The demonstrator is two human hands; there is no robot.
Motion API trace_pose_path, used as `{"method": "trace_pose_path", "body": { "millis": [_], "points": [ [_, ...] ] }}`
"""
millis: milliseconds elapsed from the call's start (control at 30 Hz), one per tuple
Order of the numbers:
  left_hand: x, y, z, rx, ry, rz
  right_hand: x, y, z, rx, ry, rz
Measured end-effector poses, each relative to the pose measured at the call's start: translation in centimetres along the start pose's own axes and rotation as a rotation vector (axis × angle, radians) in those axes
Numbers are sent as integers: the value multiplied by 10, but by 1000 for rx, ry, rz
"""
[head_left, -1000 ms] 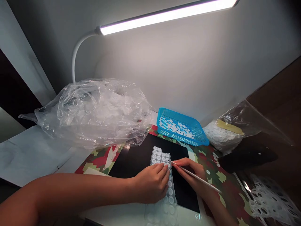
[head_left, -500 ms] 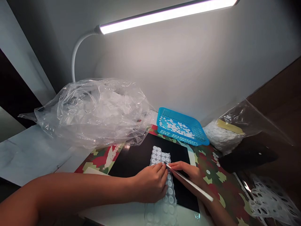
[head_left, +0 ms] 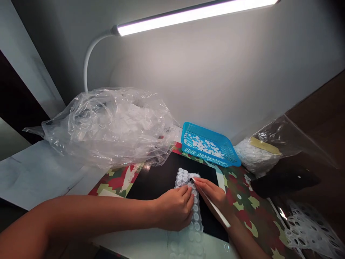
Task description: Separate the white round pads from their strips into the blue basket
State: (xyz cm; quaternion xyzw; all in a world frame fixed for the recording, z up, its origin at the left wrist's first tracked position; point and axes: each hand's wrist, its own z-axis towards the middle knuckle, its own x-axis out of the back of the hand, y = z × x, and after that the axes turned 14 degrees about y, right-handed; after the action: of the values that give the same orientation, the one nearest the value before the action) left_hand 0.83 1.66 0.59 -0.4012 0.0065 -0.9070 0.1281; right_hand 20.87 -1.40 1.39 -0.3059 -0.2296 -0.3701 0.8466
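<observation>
A translucent sheet with rows of round white pieces [head_left: 196,208] lies lengthwise on a black mat [head_left: 151,180]. My left hand [head_left: 176,208] rests over its left side, fingers curled together and pressing on the sheet; what lies under the palm is hidden. In my right hand [head_left: 214,194] is a slim white pen-like tool [head_left: 219,212], pinched near its front end. The tool's tip meets the round pieces near the sheet's far end, just beyond my left fingertips. At that spot the far right edge of the sheet looks lifted or bent.
Behind the mat stands a blue perforated basket [head_left: 210,158] holding several white discs. A big clear plastic bag [head_left: 107,126] sits at the left, a smaller bag of white pieces [head_left: 256,158] at the right. Punched-out white sheet scraps [head_left: 309,230] lie front right. A lamp [head_left: 194,16] shines overhead.
My right hand and the tool have moved farther up the sheet, and the tool stands more steeply. The sheet's far right corner has bent up. My left hand is almost unmoved.
</observation>
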Motion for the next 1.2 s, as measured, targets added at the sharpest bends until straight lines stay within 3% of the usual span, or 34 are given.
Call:
{"method": "trace_pose_path", "body": {
  "millis": [133, 333, 467, 567, 700, 867, 1200],
  "points": [
    [-3, 0, -2, 37, 10, -22, 0, -2, 3, -115, -1, 61],
    [-3, -3, -3, 128, 11, -179, 19, 8, 5, -467, -58, 287],
    [-2, -3, -3, 121, 41, -202, 21, 11, 7, -579, 29, 421],
    [-3, 0, -4, 95, 38, -142, 12, 2, 9, -547, 64, 384],
    [-3, 4, -2, 103, 19, -78, 2, -10, 9, -420, -23, 401],
    [-2, 5, -1, 111, -6, -72, 2, -5, 4, -264, -61, 320],
    [-5, 5, -2, 88, -12, -69, -2, -4, 1, -99, -101, 169]
  ]
}}
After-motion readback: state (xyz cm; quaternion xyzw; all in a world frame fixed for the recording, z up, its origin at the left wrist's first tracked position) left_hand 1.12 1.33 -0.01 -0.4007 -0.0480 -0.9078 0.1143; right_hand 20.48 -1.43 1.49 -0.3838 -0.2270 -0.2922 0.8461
